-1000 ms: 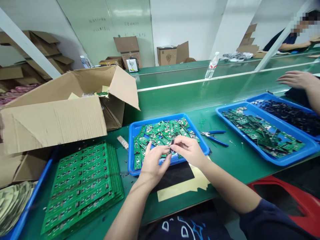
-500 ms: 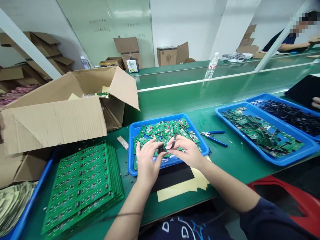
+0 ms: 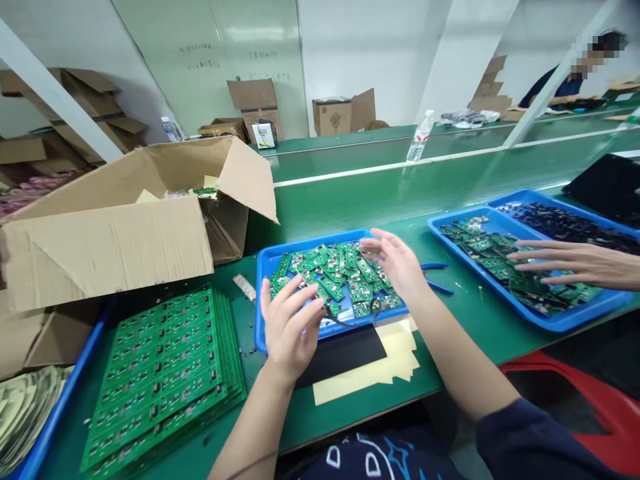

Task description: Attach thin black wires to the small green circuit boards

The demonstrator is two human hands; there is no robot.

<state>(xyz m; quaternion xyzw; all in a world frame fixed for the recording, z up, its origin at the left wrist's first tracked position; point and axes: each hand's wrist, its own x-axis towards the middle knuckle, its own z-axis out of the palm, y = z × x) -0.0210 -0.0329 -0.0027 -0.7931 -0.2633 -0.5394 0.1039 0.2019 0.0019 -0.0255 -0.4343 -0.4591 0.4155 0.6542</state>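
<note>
My left hand [image 3: 287, 327] hovers over the front left part of a blue tray [image 3: 263, 260], fingers spread, holding nothing. My right hand [image 3: 396, 261] is open over the tray's right side, fingers stretched toward the pile of small green circuit boards [image 3: 336, 275] that fills the tray. A small dark loop [image 3: 374, 308] lies on the boards near the tray's front edge. Just in front of the tray lies a black sheet [image 3: 345, 350] on yellowish backing paper [image 3: 395, 363].
A stack of large green board panels [image 3: 165, 373] lies front left, behind it an open cardboard box [image 3: 125, 220]. Blue-handled cutters [image 3: 437, 277] lie right of the tray. A co-worker's hand [image 3: 575, 263] rests on boards in another blue tray [image 3: 550, 319]. A water bottle [image 3: 419, 137] stands beyond.
Both my hands were pinched together on a small part above the tray; now they are apart and open. A co-worker's hand has come down onto the right-hand tray.
</note>
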